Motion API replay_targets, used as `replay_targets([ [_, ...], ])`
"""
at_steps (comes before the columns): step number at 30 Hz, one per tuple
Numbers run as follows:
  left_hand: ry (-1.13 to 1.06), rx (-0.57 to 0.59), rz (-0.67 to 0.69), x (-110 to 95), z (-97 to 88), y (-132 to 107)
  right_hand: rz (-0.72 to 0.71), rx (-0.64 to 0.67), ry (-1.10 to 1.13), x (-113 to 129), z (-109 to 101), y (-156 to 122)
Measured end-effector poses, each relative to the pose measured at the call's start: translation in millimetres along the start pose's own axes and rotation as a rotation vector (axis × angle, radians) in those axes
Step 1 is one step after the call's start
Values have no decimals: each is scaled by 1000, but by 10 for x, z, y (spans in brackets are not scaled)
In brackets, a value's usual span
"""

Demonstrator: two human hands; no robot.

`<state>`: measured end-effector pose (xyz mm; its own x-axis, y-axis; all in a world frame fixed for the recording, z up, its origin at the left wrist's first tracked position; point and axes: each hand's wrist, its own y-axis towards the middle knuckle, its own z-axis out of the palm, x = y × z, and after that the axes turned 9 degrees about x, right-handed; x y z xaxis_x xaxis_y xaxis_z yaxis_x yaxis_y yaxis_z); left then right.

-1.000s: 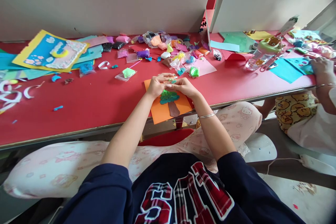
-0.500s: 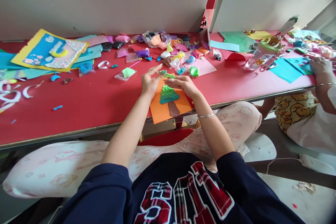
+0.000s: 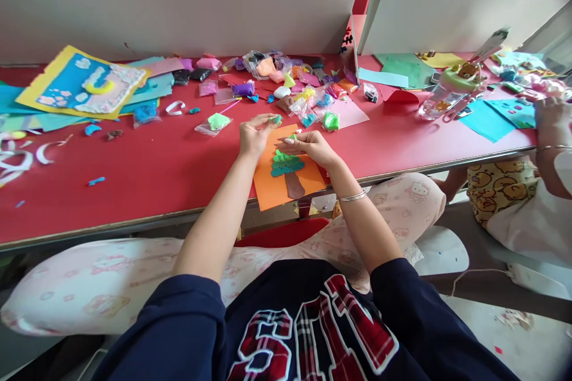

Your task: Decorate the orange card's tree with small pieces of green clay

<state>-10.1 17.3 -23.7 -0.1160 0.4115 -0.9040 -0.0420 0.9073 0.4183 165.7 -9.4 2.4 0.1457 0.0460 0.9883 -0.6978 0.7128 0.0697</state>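
Observation:
An orange sheet of paper (image 3: pixel 268 187) lies at the table's front edge. On it is a tree of modelling clay, with scalloped green and teal layers (image 3: pixel 287 166) and a brown trunk (image 3: pixel 294 186). Above the sheet's upper left, my left hand (image 3: pixel 254 136) pinches a small lump of teal-green clay (image 3: pixel 277 119) between thumb and fingertips. My right hand (image 3: pixel 313 146) hovers over the treetop, its fingers closed on a bit of bright green clay (image 3: pixel 292 137). The fingers partly cover the top of the tree.
Bagged clay (image 3: pixel 330 121) in several colours lies behind the sheet. A yellow-bordered clay picture (image 3: pixel 67 74) rests on papers at left. To the right stands a clear bottle (image 3: pixel 440 95). Another person's hand (image 3: pixel 553 119) is at the far right, and white panels rise behind the table.
My hands have drawn apart; the teal-green lump stays in my left fingers, bright green clay in my right. My right hand has lowered slightly toward the treetop. The other person's hand has shifted right.

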Motion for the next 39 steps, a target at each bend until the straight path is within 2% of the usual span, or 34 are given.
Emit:
replay_targets([
  [2,-50,18,4,-26,-15,-7,-12,-41,0,10,6,-11],
  [5,-95,150,-9,-97,-1,-59,3,-65,-14,6,-7,-11],
  [9,-92,295,-54,-167,43,-116,-14,-39,-5,-16,-38,4],
  [13,-64,381,-64,-178,65,-132,-40,0,-129,-39,-44,5],
  [15,-46,378,-65,-182,66,-135,-37,-24,-210,-59,-38,10],
  [18,15,314,-42,-189,64,-129,-39,-79,-232,-100,-29,41],
  [22,100,181,22,-151,47,-87,-61,-81,-104,-121,-32,81],
  [26,119,1,27,-60,1,-39,-69,-114,-1,-56,-27,47],
  [28,101,-38,21,-33,-16,-32,-72,-124,26,-9,-16,14],
  [30,74,-2,7,-31,-15,-40,-80,-111,28,31,-5,-18],
  [35,-27,227,-41,-84,46,-93,-84,-22,-90,34,-13,-37],
  [39,-113,290,-80,-117,63,-119,-53,-37,-139,-47,-41,10],
])
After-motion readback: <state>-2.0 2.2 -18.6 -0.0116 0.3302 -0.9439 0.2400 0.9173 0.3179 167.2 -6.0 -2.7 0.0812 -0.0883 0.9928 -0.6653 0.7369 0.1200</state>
